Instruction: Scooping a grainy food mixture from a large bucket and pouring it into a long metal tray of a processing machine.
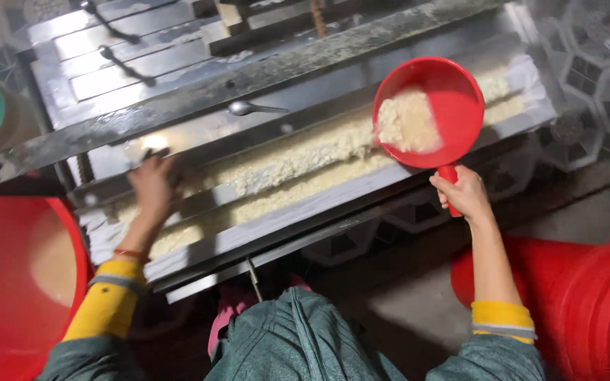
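At far left a large red tub (pixel 8 282) holds pale liquid beside your yellow-cuffed sleeve. Your left hand (pixel 151 189) rests on the near-left end of the long cloth-lined metal tray (pixel 199 247), fingers spread over the cloth edge; motion blur hides whether they pinch it, so you cannot tell that grip for sure. The tray's long axis runs from lower left to upper right, and white curd (pixel 298 159), probably pressed soybean curd, lies heaped along it between your two hands. A metal spoon (pixel 252 108) lies on the steel ledge behind. To the right, your right hand (pixel 464 194) is wrapped tight around the short handle of a red plastic scoop (pixel 428 109), which hangs tilted over the tray's right stretch with a load of curd in its bowl. The scoop sits up and away from that fist, so the right hand is the nearer one to the tray's unfilled far end. A second red tub (pixel 587 310) stands at lower right.
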